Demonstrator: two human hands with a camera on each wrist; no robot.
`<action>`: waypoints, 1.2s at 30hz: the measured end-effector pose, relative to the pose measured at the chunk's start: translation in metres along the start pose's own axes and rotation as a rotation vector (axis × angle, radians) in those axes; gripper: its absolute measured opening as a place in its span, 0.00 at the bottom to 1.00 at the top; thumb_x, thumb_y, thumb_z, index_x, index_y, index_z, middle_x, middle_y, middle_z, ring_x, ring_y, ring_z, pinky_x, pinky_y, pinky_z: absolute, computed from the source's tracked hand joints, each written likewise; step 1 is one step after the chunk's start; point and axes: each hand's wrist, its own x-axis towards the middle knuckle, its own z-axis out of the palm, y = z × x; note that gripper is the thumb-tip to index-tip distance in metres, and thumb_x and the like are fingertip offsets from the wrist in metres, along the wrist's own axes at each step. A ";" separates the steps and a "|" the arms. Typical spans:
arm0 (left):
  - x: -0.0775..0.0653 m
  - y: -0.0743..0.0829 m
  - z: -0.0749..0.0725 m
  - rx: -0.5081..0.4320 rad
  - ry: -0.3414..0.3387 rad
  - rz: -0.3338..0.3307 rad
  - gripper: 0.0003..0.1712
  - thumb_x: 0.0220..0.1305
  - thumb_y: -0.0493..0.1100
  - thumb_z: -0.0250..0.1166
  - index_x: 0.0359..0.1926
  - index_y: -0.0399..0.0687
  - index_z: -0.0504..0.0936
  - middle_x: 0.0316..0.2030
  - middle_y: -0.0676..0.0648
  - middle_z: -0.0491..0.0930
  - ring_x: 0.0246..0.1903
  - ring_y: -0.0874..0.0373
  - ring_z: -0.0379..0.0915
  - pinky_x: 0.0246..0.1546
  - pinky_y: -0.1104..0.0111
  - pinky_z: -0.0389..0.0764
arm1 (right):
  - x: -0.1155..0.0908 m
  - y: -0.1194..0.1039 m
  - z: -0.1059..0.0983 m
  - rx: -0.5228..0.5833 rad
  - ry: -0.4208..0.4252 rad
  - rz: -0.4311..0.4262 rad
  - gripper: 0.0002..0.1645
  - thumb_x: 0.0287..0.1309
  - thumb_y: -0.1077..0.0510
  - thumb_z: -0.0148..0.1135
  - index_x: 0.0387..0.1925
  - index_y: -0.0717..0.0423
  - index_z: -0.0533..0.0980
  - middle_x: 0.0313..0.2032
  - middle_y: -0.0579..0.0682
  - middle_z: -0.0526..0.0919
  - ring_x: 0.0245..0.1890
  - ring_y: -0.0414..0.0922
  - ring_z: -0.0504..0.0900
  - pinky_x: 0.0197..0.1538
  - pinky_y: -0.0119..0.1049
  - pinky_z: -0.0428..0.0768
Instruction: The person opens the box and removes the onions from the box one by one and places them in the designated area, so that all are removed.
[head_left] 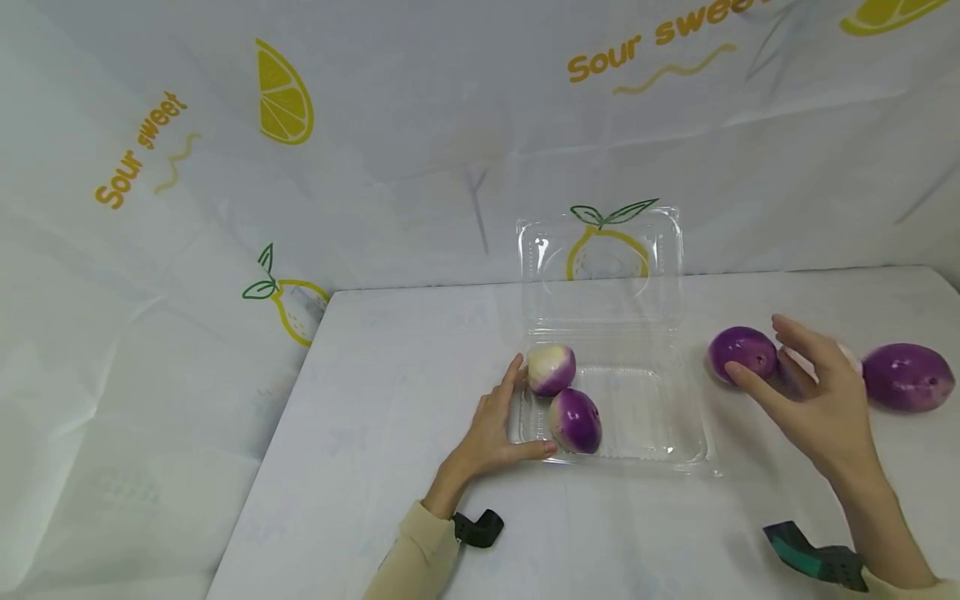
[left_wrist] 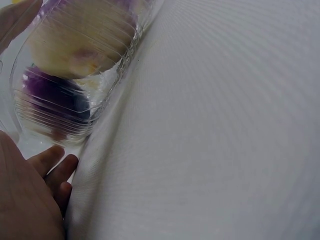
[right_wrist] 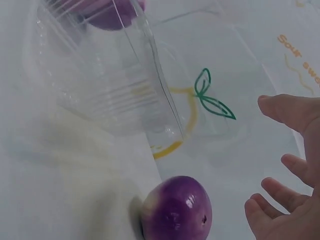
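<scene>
White backdrop (head_left: 420,167) w/ yellow lemon prints (head_left: 285,93) & "Sour sweet" lettering (head_left: 123,171) behind a white desk (head_left: 360,400). On the L, a black strap (head_left: 478,530) at the wrist, then the L hand (head_left: 491,425), fingers loosely spread along the L side of a clear plastic container (head_left: 630,408), thumb by its front L corner; it's resting there, not clenched. Container's lid (head_left: 662,250) is hinged up at the back. Inside, both in the L half: a pale-topped veg (head_left: 551,369) toward the rear, a darker veg (head_left: 576,422) just in front & slightly R of it. Just R of the container, on the desk, sits a purple veg (head_left: 741,354); R hand (head_left: 828,408) is beside it, fingers apart, grasping nothing. R wrist view shows a gap btwn hand & veg. Past the R hand, a part-hidden veg (head_left: 852,357) shows a pale bit, next to a far-R veg (head_left: 909,378), glossy purple.
</scene>
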 end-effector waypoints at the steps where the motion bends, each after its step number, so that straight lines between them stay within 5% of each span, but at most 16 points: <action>1: 0.000 0.000 0.000 -0.001 -0.001 -0.002 0.73 0.47 0.56 0.75 0.83 0.52 0.37 0.76 0.41 0.64 0.75 0.41 0.60 0.72 0.35 0.58 | 0.000 -0.001 0.003 0.005 -0.011 -0.003 0.47 0.51 0.74 0.73 0.72 0.52 0.69 0.61 0.27 0.71 0.63 0.26 0.70 0.59 0.10 0.69; 15: 0.000 0.000 0.000 -0.002 -0.004 -0.014 0.73 0.46 0.56 0.75 0.83 0.52 0.36 0.77 0.42 0.63 0.76 0.42 0.60 0.73 0.37 0.57 | -0.008 -0.017 0.049 0.062 -0.145 -0.089 0.45 0.49 0.72 0.76 0.69 0.68 0.69 0.63 0.33 0.74 0.64 0.22 0.71 0.62 0.12 0.69; 30: 0.000 0.000 0.001 0.007 0.011 0.019 0.73 0.46 0.55 0.76 0.83 0.50 0.36 0.76 0.41 0.64 0.75 0.41 0.60 0.72 0.36 0.58 | -0.019 -0.028 0.084 0.167 -0.273 -0.102 0.43 0.49 0.73 0.75 0.68 0.64 0.70 0.62 0.28 0.72 0.63 0.27 0.71 0.62 0.13 0.71; 36: 0.000 0.000 0.001 0.008 0.020 0.021 0.73 0.46 0.54 0.77 0.83 0.50 0.37 0.76 0.41 0.65 0.74 0.40 0.62 0.71 0.35 0.59 | -0.023 -0.030 0.096 0.185 -0.343 -0.091 0.41 0.53 0.70 0.74 0.68 0.61 0.71 0.62 0.35 0.73 0.62 0.24 0.71 0.62 0.15 0.72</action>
